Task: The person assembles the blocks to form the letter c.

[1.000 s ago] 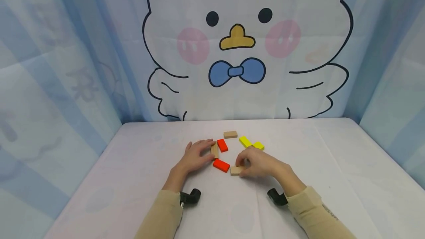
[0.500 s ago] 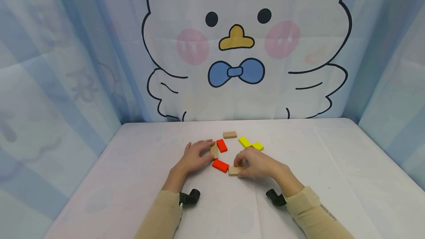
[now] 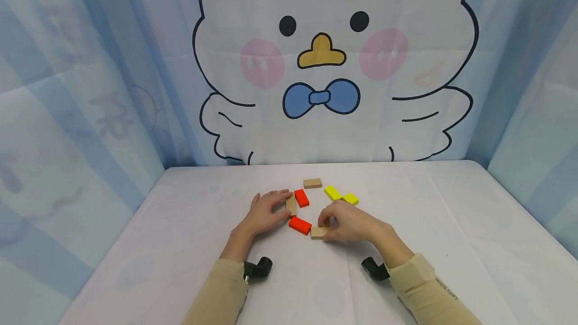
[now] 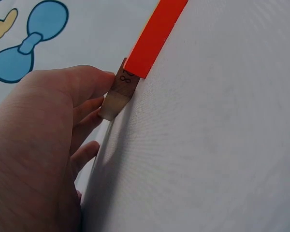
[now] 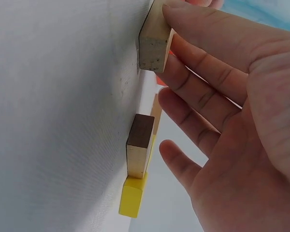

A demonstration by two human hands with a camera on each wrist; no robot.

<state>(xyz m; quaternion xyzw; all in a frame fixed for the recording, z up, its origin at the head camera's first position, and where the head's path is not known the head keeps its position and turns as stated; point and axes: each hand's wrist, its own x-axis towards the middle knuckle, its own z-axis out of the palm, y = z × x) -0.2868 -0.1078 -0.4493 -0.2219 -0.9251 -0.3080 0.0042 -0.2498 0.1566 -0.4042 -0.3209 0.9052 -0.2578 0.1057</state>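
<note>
Holding two wooden blocks by a pinch in each hand — a red block between them, centre of the frame.
The left hand point(image 3: 265, 211) pinches the left wooden block point(image 3: 291, 206) between thumb and fingers; the right hand point(image 3: 351, 222) likewise pinches the right wooden block point(image 3: 318, 233), just below centre. The slanted red block point(image 3: 300, 225) appears to meet both. Good practice, in judgement: keep the left wooden block still, slide the right one flat on the white cloth point(image 3: 406, 285), and press lightly — a hard push could swivel the red block.
</note>
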